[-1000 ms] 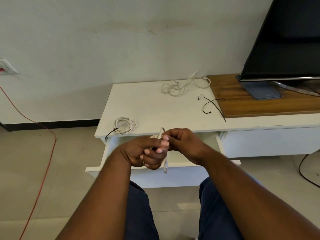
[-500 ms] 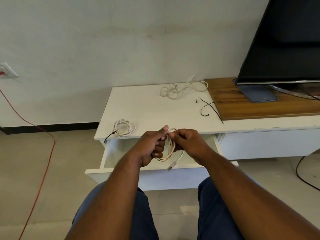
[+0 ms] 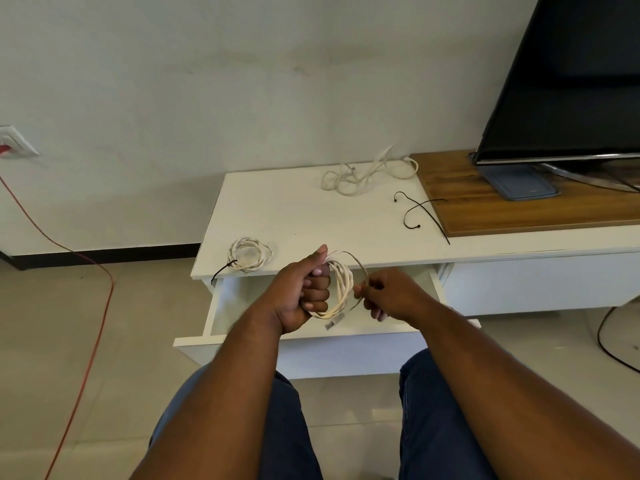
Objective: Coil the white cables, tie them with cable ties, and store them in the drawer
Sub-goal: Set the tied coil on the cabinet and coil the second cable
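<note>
My left hand grips a coiled white cable above the open drawer. My right hand pinches the loose strand of that same cable to the right of the coil; its plug end hangs below. A second white coil bound with a black tie lies at the cabinet's front left corner. A loose, tangled white cable lies at the back of the white cabinet top. Black cable ties lie near the wooden panel.
A television stands on a wooden top at the right, with a blue flat object beneath it. A red cord runs across the floor at left from a wall socket. A black cord lies on the floor right.
My hands have moved apart: the right hand has drawn a strand out to the right while the left keeps its grip on the coil. The camera tilted slightly down.
</note>
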